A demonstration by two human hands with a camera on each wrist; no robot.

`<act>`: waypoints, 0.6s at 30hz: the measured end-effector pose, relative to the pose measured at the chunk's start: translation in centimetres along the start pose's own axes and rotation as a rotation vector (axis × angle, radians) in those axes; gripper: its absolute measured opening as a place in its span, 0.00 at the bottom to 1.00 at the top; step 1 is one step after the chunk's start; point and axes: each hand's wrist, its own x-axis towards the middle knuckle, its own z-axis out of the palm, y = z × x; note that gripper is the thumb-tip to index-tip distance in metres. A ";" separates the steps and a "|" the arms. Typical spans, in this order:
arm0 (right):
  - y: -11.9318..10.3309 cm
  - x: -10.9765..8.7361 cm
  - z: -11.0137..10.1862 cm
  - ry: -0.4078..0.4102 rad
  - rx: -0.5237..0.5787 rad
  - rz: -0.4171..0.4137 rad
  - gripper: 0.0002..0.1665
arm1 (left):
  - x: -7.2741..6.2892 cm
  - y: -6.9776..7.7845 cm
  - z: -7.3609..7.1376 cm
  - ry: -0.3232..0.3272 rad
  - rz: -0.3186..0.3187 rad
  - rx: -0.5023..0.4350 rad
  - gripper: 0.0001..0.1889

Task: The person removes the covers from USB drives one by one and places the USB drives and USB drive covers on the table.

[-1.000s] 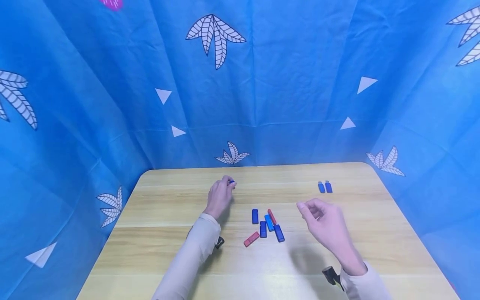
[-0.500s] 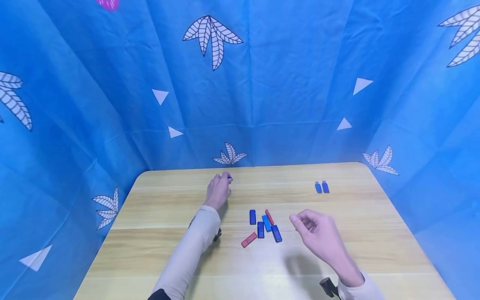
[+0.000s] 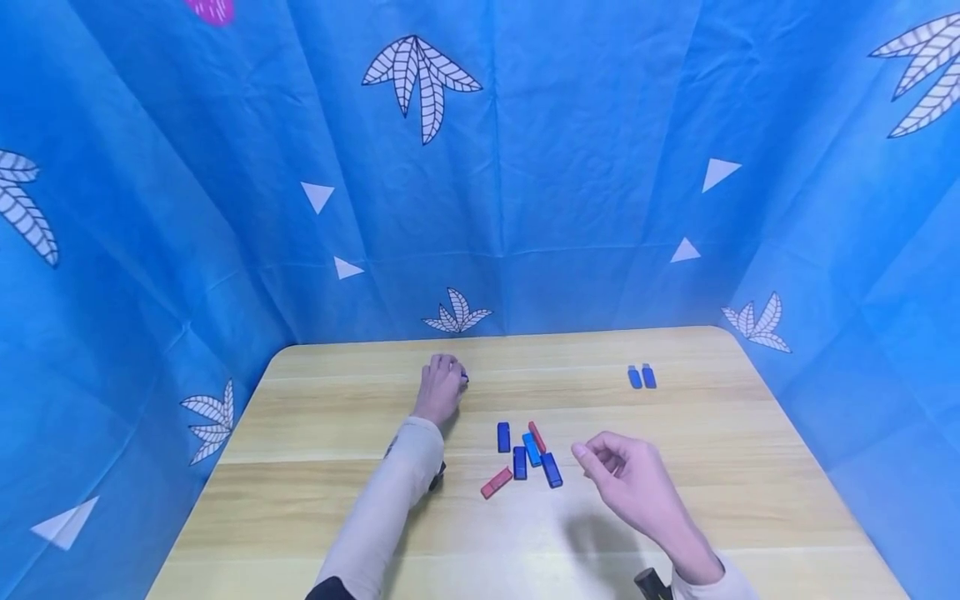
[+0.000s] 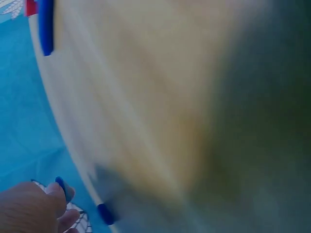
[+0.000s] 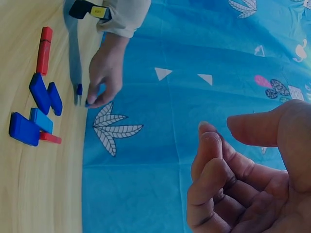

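Note:
My left hand (image 3: pixel 441 392) is at the back left of the table. Its thumb and fingers pinch a small blue piece (image 4: pixel 63 187), mostly covered, perhaps a USB stick. Just beside that hand, another small blue stick (image 5: pixel 79 89) with a thin end lies on the table. My right hand (image 3: pixel 633 483) hovers right of a loose group, fingers loosely curled, thumb (image 5: pixel 255 128) apart from the fingers, holding nothing. The group has dark blue sticks (image 3: pixel 551 470), a lighter blue one (image 3: pixel 532 449), a red stick (image 3: pixel 537 437) and another red stick with a seam (image 3: pixel 497 483).
Two blue USB sticks (image 3: pixel 648 376) with metal plugs lie side by side at the back right of the wooden table (image 3: pixel 315 467). A blue patterned curtain (image 3: pixel 585 167) hangs around the table's back and sides. Each wrist carries a black camera (image 3: pixel 651 583).
My left hand reaches slightly away, then comes back a little nearer, its fingers still at the blue piece. The right hand drifts left and nearer to me. The view shifts slightly.

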 end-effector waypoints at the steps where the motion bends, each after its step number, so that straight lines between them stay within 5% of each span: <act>1: 0.0 0.0 0.0 -0.005 0.003 0.006 0.09 | -0.1 -0.1 0.2 -0.009 0.003 -0.002 0.09; 18: 0.4 -0.1 -0.4 -0.030 -0.024 0.004 0.09 | -0.1 0.0 0.5 -0.050 -0.003 0.067 0.09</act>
